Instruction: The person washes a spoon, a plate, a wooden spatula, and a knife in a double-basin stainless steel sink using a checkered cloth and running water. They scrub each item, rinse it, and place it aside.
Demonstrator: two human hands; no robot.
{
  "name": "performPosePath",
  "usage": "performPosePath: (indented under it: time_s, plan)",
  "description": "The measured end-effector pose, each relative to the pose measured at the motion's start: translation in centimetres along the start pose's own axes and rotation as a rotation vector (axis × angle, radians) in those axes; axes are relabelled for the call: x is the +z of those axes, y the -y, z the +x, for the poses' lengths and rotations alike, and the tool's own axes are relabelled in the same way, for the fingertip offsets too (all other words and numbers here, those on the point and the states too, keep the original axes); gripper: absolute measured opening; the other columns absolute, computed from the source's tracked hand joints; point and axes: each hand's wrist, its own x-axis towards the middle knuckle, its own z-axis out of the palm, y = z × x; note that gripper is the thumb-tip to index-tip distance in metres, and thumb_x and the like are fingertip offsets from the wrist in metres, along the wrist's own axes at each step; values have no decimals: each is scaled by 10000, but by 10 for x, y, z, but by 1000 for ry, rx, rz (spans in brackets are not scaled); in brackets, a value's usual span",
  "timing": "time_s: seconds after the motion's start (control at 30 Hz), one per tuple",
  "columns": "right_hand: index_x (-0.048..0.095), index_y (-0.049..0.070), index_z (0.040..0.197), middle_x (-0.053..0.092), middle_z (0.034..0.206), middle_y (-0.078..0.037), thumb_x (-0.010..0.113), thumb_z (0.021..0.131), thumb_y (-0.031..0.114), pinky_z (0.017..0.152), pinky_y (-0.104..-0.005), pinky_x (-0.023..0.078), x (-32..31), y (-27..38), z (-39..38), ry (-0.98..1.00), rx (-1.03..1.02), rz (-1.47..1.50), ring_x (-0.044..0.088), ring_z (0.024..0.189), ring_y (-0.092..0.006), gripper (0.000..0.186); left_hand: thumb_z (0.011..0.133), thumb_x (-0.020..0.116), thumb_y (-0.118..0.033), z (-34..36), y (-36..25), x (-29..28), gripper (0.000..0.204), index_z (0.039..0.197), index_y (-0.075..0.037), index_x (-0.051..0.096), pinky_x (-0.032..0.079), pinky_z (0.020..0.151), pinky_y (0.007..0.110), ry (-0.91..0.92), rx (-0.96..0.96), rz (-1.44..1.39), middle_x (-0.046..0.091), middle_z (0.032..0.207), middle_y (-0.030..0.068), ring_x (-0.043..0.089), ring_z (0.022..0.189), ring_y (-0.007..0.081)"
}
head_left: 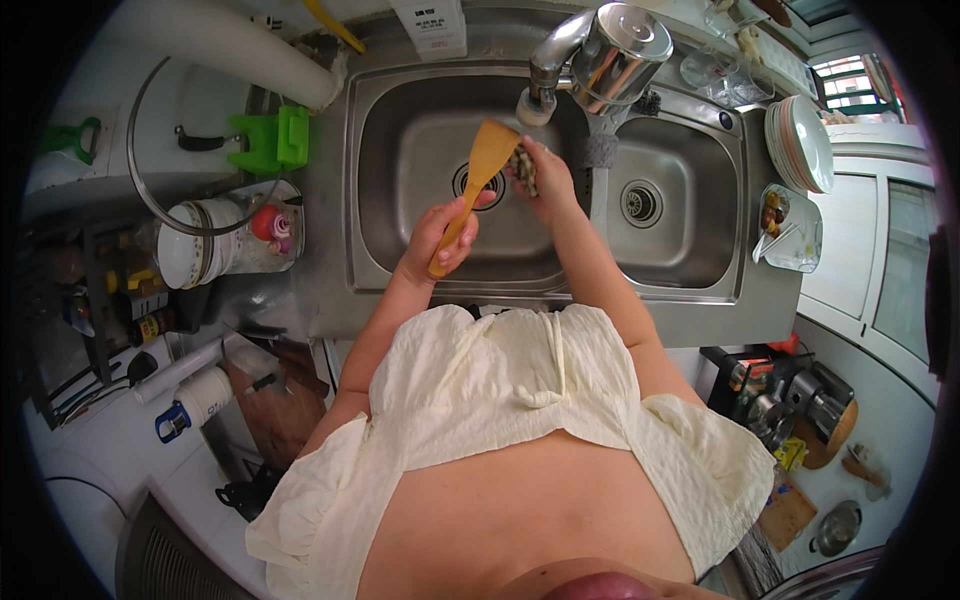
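A wooden spatula slants up over the left basin of a steel double sink. My left hand is closed around its handle, with the flat blade pointing away from me. At the right edge of the blade, my right hand grips a mottled grey-brown scrubber; its exact kind is hard to make out. The scrubber appears to touch the blade, and my right fingers partly hide it. Just beyond my right hand is the spout of the chrome faucet. Behind the spatula, a drain shows partly.
A metal cylinder is fixed at the faucet. A grey cloth hangs over the divider beside the right basin. Stacked plates stand at the right, bowls at the left. A green holder is on the left.
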Motion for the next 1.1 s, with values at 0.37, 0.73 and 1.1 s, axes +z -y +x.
performPosePath:
  time_s: [0.37, 0.73, 1.1]
  plan:
    - [593, -12, 826, 522, 796, -44, 634, 786, 148, 613, -269, 420, 11, 10, -27, 369, -419, -869, 510, 694, -123, 169, 826, 590, -125, 8, -18, -10, 272, 1075, -19, 562, 465, 775, 268, -327, 261, 1072, 571, 1030, 64, 546, 960, 142]
    - [615, 25, 890, 552, 728, -3, 589, 837, 238, 547, -231, 400, -1, 6, -23, 165, -248, -627, 485, 615, -79, 222, 816, 610, -135, 29, -186, 107, 197, 955, 2, 585, 464, 686, 240, -481, 789, 1288, 623, 851, 46, 578, 743, 102]
    - [620, 20, 893, 525, 628, 25, 589, 827, 248, 495, -213, 367, -32, -37, -16, -81, -181, -606, 455, 545, -54, 240, 712, 647, -150, 141, -312, 181, 200, 853, -9, 659, 487, 599, 334, -687, 1294, 1689, 643, 702, 153, 634, 660, 222]
